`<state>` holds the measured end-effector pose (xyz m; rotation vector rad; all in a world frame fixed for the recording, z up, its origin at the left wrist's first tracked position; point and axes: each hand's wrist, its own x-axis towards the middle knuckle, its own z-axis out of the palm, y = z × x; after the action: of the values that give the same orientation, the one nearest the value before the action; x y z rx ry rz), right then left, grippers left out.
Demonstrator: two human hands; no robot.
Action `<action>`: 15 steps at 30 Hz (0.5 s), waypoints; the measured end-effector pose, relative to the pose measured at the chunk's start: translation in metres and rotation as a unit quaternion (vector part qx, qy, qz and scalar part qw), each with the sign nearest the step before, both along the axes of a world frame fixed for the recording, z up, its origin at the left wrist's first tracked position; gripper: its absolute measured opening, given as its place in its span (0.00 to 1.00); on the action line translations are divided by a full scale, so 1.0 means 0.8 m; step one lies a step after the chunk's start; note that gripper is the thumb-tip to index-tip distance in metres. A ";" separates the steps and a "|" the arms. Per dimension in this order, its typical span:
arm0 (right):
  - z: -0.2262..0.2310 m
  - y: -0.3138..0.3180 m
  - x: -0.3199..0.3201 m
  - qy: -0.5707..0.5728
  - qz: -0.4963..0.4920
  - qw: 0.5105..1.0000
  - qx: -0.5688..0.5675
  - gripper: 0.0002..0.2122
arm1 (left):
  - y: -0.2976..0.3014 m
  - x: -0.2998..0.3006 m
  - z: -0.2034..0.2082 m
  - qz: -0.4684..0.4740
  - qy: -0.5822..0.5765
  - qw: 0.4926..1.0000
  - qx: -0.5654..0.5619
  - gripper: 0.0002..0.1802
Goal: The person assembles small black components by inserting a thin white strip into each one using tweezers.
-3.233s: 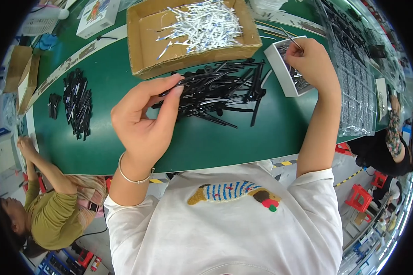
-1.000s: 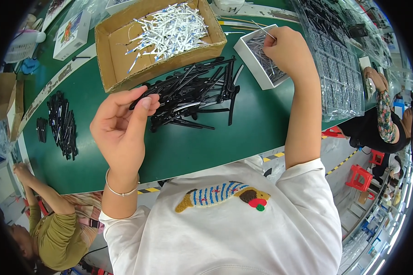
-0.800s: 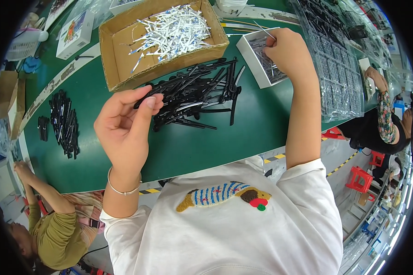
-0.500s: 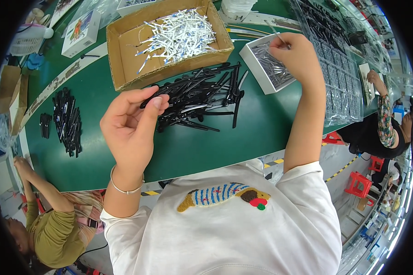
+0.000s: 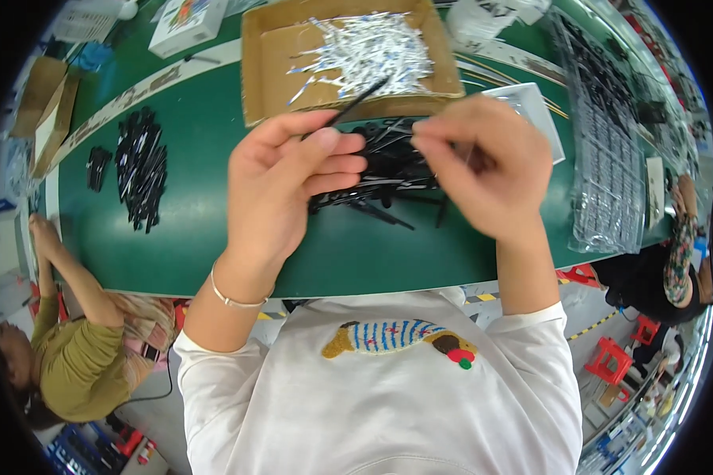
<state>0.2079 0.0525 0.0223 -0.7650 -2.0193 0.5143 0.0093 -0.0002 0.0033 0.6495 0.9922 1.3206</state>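
Observation:
My left hand (image 5: 273, 178) pinches a thin black strip-like piece (image 5: 362, 100) between thumb and forefinger, its free end pointing up and to the right. Facing it, my right hand (image 5: 495, 162) is closed in a pinch and slightly blurred. A thin grey metal strip (image 5: 394, 139) seems to stick out from its fingertips toward the left. Beneath both hands lies a loose pile of slim black parts (image 5: 384, 190), partly covered by them. Behind the right hand stands a white box (image 5: 548, 119), its contents mostly hidden.
A cardboard box (image 5: 268, 75) of small white strips stands at the back. Two sorted black piles, one large (image 5: 141, 170) and one small (image 5: 97, 168), lie left. Clear plastic trays (image 5: 610, 186) line the right. One co-worker (image 5: 83, 356) sits left, another (image 5: 646, 269) right.
My right hand has come from the white box leftward to just beside my left hand. The left hand has turned, so its black strip now shows. The whole view has shifted.

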 end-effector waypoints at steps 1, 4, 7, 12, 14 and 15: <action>-0.004 -0.001 -0.008 -0.007 0.013 0.995 0.101 0.09 | 0.002 -0.001 0.000 -0.025 -0.042 0.999 -0.010 0.13; -0.019 -0.002 -0.018 -0.022 0.033 0.964 0.261 0.13 | 0.001 -0.004 -0.001 -0.050 -0.078 0.996 -0.013 0.13; -0.022 -0.005 -0.023 -0.080 0.040 0.952 0.292 0.15 | -0.001 -0.006 0.001 -0.051 -0.089 0.995 -0.010 0.11; -0.022 -0.014 -0.035 -0.019 0.013 0.993 0.112 0.10 | -0.005 -0.001 -0.003 -0.002 -0.002 0.999 0.052 0.10; -0.013 -0.021 -0.033 -0.017 -0.011 1.000 0.003 0.08 | -0.009 -0.001 -0.008 0.011 0.048 0.993 0.103 0.10; -0.009 -0.022 -0.033 -0.017 -0.008 1.000 0.002 0.08 | -0.010 -0.001 -0.010 0.021 0.099 0.983 0.154 0.10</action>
<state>0.1818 0.0350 0.0147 -0.7921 -2.0442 0.4921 0.0084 -0.0084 -0.0045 1.0166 0.9726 1.4829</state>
